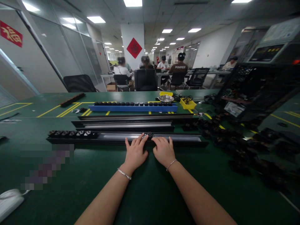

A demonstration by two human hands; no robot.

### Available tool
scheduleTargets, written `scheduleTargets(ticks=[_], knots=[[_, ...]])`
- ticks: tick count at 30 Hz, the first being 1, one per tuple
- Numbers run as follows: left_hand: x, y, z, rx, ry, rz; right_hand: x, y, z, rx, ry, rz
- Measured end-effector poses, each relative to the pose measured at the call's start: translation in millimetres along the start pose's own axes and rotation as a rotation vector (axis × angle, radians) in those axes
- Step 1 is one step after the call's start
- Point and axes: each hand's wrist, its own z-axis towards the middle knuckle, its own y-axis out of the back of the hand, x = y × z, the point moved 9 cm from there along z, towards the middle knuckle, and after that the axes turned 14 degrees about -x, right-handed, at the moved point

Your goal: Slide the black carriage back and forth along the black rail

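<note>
- Although the fingertips hide part of it, the small black block can be placed: it is at the long black channel, between my two hands and well apart from the row of dark blocks at the channel's left end.
- Left grip: fingers spread, foremost tips at the block's left side. Whether it pinches or merely rests there, I cannot tell.
- Right grip: fingers curled, tips at or just beside the block's right side. Whether it is clenched on the block, I cannot tell.
- Handling, in my judgement: the block should be light and stiff, with small edges that could chip or scuff. I would take it by its two end faces, fingertips only, keeping off the top.
- The channel looks rigid, and its shiny lining probably slippery; I would take it by the outer walls, one hand toward each end, as its length may make it swing.
- Surroundings: the channel lies on the green surface. Beyond it are more channels and a loaded blue rail; loose dark parts are heaped to my right, blurred.
</note>
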Motion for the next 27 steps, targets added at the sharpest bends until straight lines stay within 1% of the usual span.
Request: scheduleTargets(ticks=[7,13,27], knots=[[-2.5,1.1,-1.8,-0.013,-0.024,0.019,-3.4,3.2,-1.8,-0.028,0.031,-0.005],[1.5,4.5,-4.1,-0.022,-0.017,-0.044,-2.8,4.8,-4.3,-0.048,0.084,-0.029],[5.1,5.6,-5.3,0.014,-0.026,-0.090,-7.1,7.9,-3.0,-0.059,0.086,-0.019]])
